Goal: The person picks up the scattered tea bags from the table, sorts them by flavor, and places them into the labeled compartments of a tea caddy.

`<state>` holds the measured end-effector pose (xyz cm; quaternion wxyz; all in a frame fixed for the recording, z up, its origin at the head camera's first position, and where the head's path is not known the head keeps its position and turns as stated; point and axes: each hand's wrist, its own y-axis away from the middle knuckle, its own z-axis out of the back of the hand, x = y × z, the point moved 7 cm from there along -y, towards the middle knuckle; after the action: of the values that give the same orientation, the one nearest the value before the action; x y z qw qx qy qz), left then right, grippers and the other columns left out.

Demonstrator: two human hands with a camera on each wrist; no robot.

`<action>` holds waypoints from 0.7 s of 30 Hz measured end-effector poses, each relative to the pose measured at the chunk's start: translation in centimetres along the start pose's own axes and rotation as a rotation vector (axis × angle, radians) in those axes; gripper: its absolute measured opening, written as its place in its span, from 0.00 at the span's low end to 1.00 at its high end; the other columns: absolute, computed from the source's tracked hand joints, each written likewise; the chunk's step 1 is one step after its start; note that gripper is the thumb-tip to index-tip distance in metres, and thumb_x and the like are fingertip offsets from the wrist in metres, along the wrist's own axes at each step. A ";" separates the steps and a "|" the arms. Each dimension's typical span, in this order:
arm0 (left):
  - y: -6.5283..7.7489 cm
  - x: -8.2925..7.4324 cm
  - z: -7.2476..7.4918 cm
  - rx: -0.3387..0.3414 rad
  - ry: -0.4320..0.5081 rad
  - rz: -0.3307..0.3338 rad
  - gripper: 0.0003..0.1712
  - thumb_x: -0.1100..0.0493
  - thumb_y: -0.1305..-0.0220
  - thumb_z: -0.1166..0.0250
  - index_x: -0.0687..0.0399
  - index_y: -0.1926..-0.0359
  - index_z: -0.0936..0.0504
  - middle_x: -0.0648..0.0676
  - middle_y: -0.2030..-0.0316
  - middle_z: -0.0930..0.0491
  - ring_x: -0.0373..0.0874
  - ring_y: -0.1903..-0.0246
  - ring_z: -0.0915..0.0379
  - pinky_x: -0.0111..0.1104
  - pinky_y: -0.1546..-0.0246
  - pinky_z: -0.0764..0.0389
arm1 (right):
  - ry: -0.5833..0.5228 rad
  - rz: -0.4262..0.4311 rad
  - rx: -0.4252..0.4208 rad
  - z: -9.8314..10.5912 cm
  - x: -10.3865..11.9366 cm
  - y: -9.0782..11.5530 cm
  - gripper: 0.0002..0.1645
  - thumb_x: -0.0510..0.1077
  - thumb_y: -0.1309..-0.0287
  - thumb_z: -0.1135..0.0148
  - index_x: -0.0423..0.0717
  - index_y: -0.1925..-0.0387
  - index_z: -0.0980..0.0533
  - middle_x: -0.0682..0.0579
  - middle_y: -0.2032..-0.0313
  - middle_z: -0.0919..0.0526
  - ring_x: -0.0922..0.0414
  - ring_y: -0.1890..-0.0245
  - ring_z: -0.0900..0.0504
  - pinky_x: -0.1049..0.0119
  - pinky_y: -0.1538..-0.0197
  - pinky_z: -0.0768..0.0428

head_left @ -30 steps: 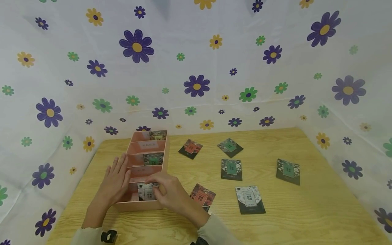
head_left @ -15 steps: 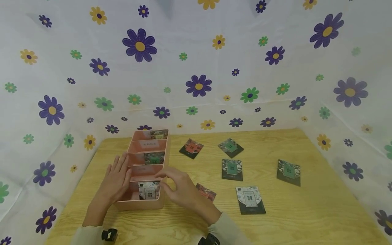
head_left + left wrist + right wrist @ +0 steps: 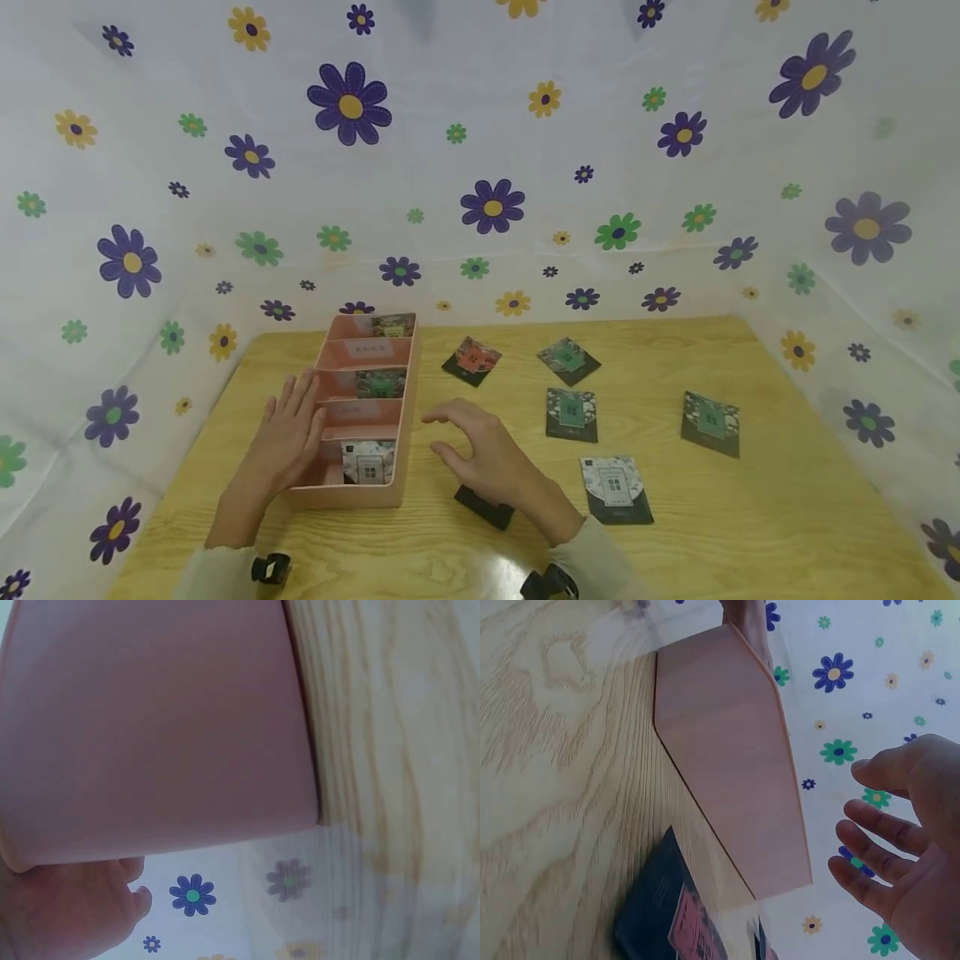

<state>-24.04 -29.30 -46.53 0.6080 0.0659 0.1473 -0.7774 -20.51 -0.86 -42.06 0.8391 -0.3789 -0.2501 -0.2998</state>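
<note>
My left hand (image 3: 281,442) rests along the left side of a pink divided box (image 3: 345,497), its fingers straight. To the box's right hovers my right hand (image 3: 483,442), fingers loosely bent and apart, holding nothing. Beneath it lies a red-labelled dark sachet (image 3: 483,507), partly hidden by the hand; the right wrist view shows more of this sachet (image 3: 656,900). In the box's nearest compartment a white-and-grey sachet (image 3: 369,462) leans at the right. A green sachet (image 3: 381,383) stands in the middle compartment, and a yellow-labelled one (image 3: 393,326) in the farthest.
On the wooden table (image 3: 450,558), right of the box, lie another red sachet (image 3: 472,361), green sachets (image 3: 569,361) (image 3: 572,414) (image 3: 710,423) and a white sachet (image 3: 617,490). Flower-patterned cloth (image 3: 450,100) surrounds the table at the back and sides.
My right hand has let go of the white-and-grey sachet in the nearest compartment and moved right, out of the box, over the red sachet. The left hand stays against the box.
</note>
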 end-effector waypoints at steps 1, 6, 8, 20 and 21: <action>0.1 0.0 0.0 0.008 0.000 0.005 0.36 0.50 0.16 0.61 0.68 0.20 0.54 0.66 0.20 0.58 0.66 0.21 0.68 0.66 0.27 0.59 | 0.003 -0.006 0.000 0.1 -0.1 0.2 0.21 0.37 0.34 0.32 0.49 0.41 0.22 0.56 0.43 0.19 0.59 0.39 0.22 0.60 0.39 0.21; 0.2 -0.1 0.0 0.013 0.006 0.002 0.36 0.50 0.16 0.61 0.68 0.20 0.54 0.66 0.20 0.58 0.66 0.21 0.68 0.65 0.27 0.60 | 0.008 -0.043 0.017 0.8 -0.8 0.9 0.21 0.37 0.34 0.32 0.50 0.41 0.22 0.53 0.42 0.20 0.57 0.41 0.21 0.64 0.51 0.16; 0.2 -0.1 0.1 0.012 0.004 0.004 0.36 0.50 0.16 0.61 0.68 0.20 0.54 0.67 0.20 0.58 0.66 0.21 0.68 0.65 0.27 0.60 | -0.001 -0.068 0.039 0.9 -1.3 1.2 0.22 0.37 0.34 0.33 0.50 0.40 0.22 0.53 0.41 0.21 0.58 0.44 0.20 0.68 0.60 0.15; 0.2 -0.3 0.1 -0.005 -0.008 -0.002 0.36 0.50 0.17 0.59 0.68 0.20 0.52 0.67 0.20 0.56 0.68 0.22 0.65 0.67 0.28 0.57 | 0.072 -0.119 0.108 1.7 -3.4 3.3 0.19 0.39 0.32 0.34 0.50 0.41 0.22 0.54 0.43 0.21 0.56 0.61 0.21 0.68 0.64 0.21; 0.2 -0.3 0.1 -0.006 -0.005 -0.002 0.36 0.50 0.17 0.60 0.68 0.20 0.52 0.67 0.20 0.56 0.67 0.22 0.65 0.67 0.29 0.57 | 0.077 -0.125 0.114 1.7 -3.5 3.4 0.20 0.39 0.33 0.34 0.50 0.41 0.22 0.53 0.43 0.21 0.55 0.62 0.21 0.68 0.63 0.22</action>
<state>-23.73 -29.11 -46.35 0.6079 0.0618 0.1484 -0.7776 -20.85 3.39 -44.97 0.8480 -0.3023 -0.2576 -0.3510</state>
